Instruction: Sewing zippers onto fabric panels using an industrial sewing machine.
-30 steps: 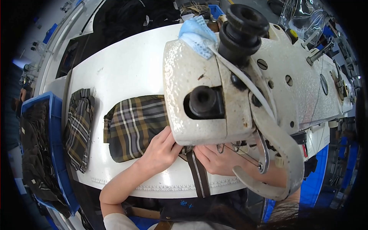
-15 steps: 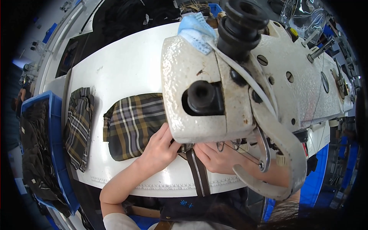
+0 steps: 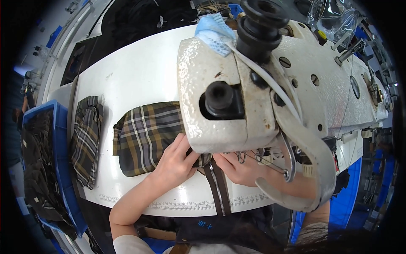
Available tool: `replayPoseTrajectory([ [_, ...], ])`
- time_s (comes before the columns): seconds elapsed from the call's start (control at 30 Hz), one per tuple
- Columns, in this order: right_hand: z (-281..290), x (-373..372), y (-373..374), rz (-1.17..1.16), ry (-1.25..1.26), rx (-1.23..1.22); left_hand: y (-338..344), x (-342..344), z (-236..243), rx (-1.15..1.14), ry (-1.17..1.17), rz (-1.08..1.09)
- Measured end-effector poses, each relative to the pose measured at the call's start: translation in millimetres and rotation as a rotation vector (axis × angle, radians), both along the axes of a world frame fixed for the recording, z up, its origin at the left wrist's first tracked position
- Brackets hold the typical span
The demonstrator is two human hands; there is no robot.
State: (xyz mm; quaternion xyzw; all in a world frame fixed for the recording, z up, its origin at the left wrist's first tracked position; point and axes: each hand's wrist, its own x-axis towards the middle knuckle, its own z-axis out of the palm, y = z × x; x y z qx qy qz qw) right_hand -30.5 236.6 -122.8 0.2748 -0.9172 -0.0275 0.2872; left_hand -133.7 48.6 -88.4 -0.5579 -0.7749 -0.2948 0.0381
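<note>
A plaid fabric piece (image 3: pixel 146 139) in brown, black and white lies partly under the head of a white sewing machine (image 3: pixel 232 139). My left hand (image 3: pixel 174 165) is closed on its right edge, thumb and fingers pinching the cloth beside the machine. A dark zipper (image 3: pixel 219 188) with metal teeth runs from the sewing spot toward me, over the table's front edge. To the right of the zipper, my right hand (image 3: pixel 239 170) is bent with its fingertips by the zipper's upper end. The machine head and thread guides cover part of those fingers, and the needle is hidden.
Folded plaid pieces (image 3: pixel 87 142) lie at the table's left. Beyond them stands a blue crate (image 3: pixel 63 169) of dark fabric pieces. A curved metal lever (image 3: pixel 323 178) hangs over my right forearm. A printed ruler (image 3: pixel 169 205) follows the table's front edge.
The machine appears slightly higher and further left in the picture. Both hands stay almost in place, with my right hand's fingers shifted a little beside the zipper.
</note>
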Motion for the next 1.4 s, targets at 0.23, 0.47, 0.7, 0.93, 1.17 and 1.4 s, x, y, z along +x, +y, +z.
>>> replayPoseTrajectory([
  [0.23,31.7,-5.7,13.6,0.068,0.144,0.345,3.6,-0.6,-0.3,0.009,0.004,-0.033],
  [0.47,29.2,-1.1,3.9,0.045,0.034,0.063,3.4,-0.8,2.2,0.006,-0.045,-0.028],
  [0.7,27.7,-0.8,-0.6,0.016,0.002,0.022,2.8,-2.0,1.0,-0.003,-0.051,-0.037],
  [0.93,24.3,-1.4,-5.8,-0.034,0.033,-0.016,10.4,-5.3,5.8,-0.111,-0.015,-0.076],
  [1.17,16.6,-5.7,11.3,0.093,0.037,0.279,10.7,-8.9,3.2,-0.324,-0.007,-0.042],
  [1.4,14.6,-10.2,26.2,-0.006,0.162,0.456,24.1,-21.9,-12.7,-0.19,-0.013,-0.058],
])
